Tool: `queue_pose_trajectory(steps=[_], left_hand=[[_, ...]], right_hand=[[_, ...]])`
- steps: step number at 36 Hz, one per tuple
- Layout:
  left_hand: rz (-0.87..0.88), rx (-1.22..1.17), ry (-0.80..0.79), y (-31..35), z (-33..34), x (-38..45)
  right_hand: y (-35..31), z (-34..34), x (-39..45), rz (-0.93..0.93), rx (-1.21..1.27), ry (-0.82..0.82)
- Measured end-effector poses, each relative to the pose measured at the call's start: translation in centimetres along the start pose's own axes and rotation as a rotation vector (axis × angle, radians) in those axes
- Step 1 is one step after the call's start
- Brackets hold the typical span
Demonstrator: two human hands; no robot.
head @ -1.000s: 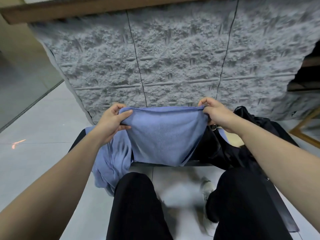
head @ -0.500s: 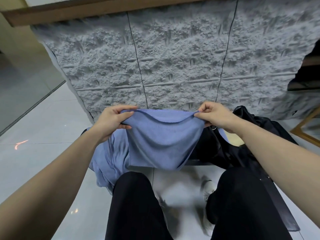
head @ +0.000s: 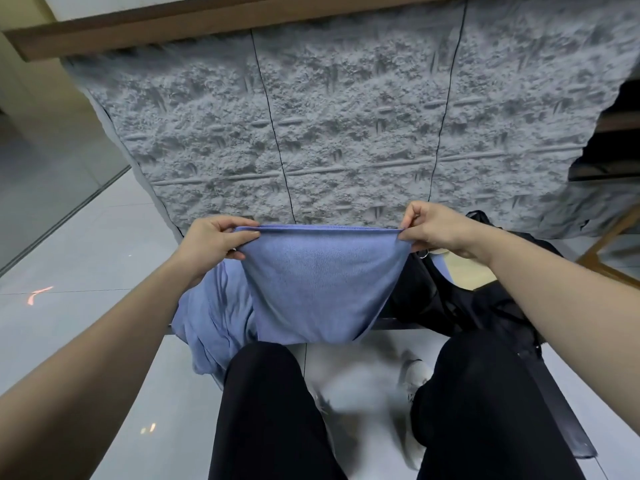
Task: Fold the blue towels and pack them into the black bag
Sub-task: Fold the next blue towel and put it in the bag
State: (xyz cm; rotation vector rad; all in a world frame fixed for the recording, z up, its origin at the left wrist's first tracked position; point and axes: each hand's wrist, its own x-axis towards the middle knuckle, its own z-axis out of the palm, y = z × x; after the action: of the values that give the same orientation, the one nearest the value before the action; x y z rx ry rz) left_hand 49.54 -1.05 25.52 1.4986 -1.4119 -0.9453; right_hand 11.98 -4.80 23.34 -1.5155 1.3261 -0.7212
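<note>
At frame centre, your left hand [head: 211, 244] and right hand [head: 437, 227] pinch the blue towel [head: 318, 289] taut along its top edge, its lower part sagging

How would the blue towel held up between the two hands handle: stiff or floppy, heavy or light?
Probably floppy: the towel sags in a curve below its top edge, which the left hand and right hand pinch at the corners. Likely light, since fingertip pinches alone carry it. It seems unlikely to slip, as its surface looks matte and soft.
</note>
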Motion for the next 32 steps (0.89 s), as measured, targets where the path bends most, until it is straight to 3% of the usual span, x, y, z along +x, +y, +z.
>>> queue_pose_trajectory(steps=[7,13,19,25,32], left_hand=[[-0.12,0.019,-0.105,-1.8,-0.2,0.9],[-0.166,0.003,-0.103,-3.4,0.8,2.2],[-0.171,0.0,-0.138,-3.7,1.5,4.8],[-0.132,-0.032,-0.106,-2.3,1.7,9.6],[0.007,-0.159,0.0,0.4,1.4,13.4]], right_hand=[[0.3,-1.3,1.0,0.125,-0.082,-0.176],[0.2,-1.3,1.8,0.184,-0.164,-0.291],[0.1,-1.0,4.7,0.218,-0.222,-0.117],[-2.4,-1.9,8.4,0.066,-0.352,0.078],[-5.0,-3.2,11.1,0.003,-0.241,0.167]])
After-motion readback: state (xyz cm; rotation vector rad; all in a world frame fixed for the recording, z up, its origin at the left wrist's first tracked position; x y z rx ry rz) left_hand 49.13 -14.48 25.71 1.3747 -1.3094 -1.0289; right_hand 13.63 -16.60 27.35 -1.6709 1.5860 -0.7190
